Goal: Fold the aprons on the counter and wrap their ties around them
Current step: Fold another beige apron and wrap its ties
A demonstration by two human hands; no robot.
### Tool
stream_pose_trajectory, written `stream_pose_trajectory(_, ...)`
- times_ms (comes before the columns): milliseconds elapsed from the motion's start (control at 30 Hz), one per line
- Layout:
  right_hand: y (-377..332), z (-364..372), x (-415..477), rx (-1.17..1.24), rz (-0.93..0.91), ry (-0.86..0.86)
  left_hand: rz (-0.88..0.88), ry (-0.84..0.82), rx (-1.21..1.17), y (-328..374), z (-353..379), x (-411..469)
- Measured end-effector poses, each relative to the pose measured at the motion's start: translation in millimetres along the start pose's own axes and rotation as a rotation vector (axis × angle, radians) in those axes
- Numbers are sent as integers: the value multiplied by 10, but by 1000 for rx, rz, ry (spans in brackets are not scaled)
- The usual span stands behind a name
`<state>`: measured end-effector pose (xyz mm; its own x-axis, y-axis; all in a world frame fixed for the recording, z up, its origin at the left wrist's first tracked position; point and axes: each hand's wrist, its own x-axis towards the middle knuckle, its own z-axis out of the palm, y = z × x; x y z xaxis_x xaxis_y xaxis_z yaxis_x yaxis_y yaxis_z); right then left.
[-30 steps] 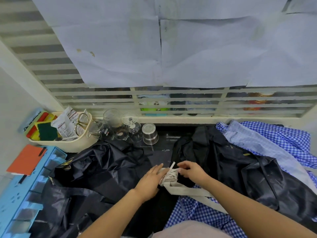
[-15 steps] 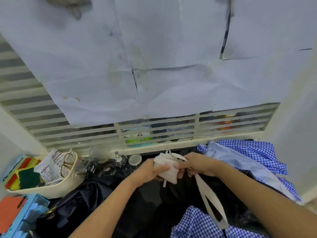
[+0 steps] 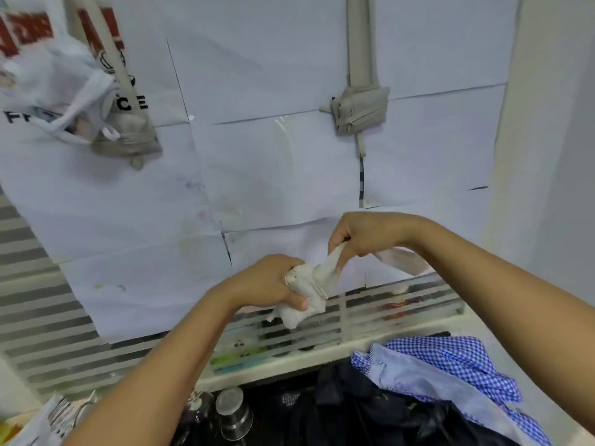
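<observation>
Several loose aprons, black ones (image 3: 370, 413) and a blue checked one (image 3: 450, 358), sit piled on the counter up front. Above them the left hand (image 3: 267, 284) grips a rolled beige apron (image 3: 306, 294) in mid-air while the right hand (image 3: 363, 236) pinches its tie (image 3: 331, 263). Further back, a tied beige bundle (image 3: 359, 111) hangs on the papered wall.
</observation>
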<state>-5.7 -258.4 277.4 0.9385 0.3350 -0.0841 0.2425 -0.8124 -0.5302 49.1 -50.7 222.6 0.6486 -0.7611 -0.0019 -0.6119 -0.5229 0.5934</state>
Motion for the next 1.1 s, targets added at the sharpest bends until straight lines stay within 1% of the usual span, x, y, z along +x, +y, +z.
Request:
stream_pose_trajectory(33,-79,-128,-2,-49,-12,69,-9,45,48,40,-82,51)
stream_pose_trajectory(100,-220,-406,-26,-151,-13,225,-45,136,5,124,-252,100)
stream_pose_trajectory(167,-314,-711,-70,-310,41,388,-85,206,-17,168,-393,120)
stream_pose_trajectory(200,-341,-866,-103,-410,76,503,-108,227,62,168,-435,133)
stream_pose_trajectory(233,-362,-1036,-142,-490,104,647,-154,229,218,163,-468,144)
stream_pose_trajectory(267,-373,-1195,-188,-525,124,788,-204,224,396,158,-458,140)
stream_pose_trajectory(300,-393,-1350,-250,-522,132,884,-252,224,514,155,-434,152)
stream_pose_trajectory(333,-418,-1471,-308,-502,139,916,-293,219,576,156,-399,168)
stream_pose_trajectory(433,-491,-1688,-423,-408,155,853,-380,203,598,256,-399,249)
stream_pose_trajectory(467,-513,-1724,-434,-349,155,833,-393,204,561,289,-416,264)
stream_pose_trajectory(533,-559,-1834,-478,-152,145,734,-367,219,394,336,-471,280)
stream_pose_trajectory(567,-583,-1910,-503,-70,131,650,-348,247,252,334,-485,273)
stream_pose_trajectory(633,-653,-2038,-588,-32,129,516,-277,338,10,355,-487,263)
stream_pose_trajectory(667,-697,-2097,-625,-70,146,517,-238,349,-51,384,-495,267)
stream_pose_trajectory(700,-736,-2138,-650,-130,168,577,-208,326,-92,417,-491,266)
stream_pose_trajectory(733,-785,-2205,-666,-176,185,693,-166,301,-134,450,-518,307)
stream_pose_trajectory(767,-819,-2290,-644,-160,186,826,-119,281,-219,507,-547,331)
stream_pose_trajectory(800,-837,-2351,-607,-46,155,951,-61,273,-324,547,-555,339)
stream_pose_trajectory(833,-885,-2479,-573,127,88,1048,29,262,-410,637,-630,401)
stream_pose_trajectory(867,-928,-2569,-526,368,-5,1094,111,243,-478,714,-681,435)
stream_pose_trajectory(933,-1056,-2726,-464,908,-238,1112,245,244,-559,888,-807,548)
stream_pose_trajectory(967,-1108,-2800,-426,1100,-344,1116,289,256,-594,956,-853,615)
stream_pose_trajectory(1000,-1159,-2894,-384,1205,-417,1140,320,275,-625,1046,-911,684)
stream_pose_trajectory(1033,-1190,-2989,-337,1227,-444,1194,339,299,-645,1125,-965,755)
stream_pose_trajectory(1067,-1210,-3061,-291,1177,-432,1267,339,334,-668,1179,-1014,818)
stream_pose_trajectory(1100,-1210,-3135,-241,1073,-392,1355,329,372,-694,1225,-1052,865)
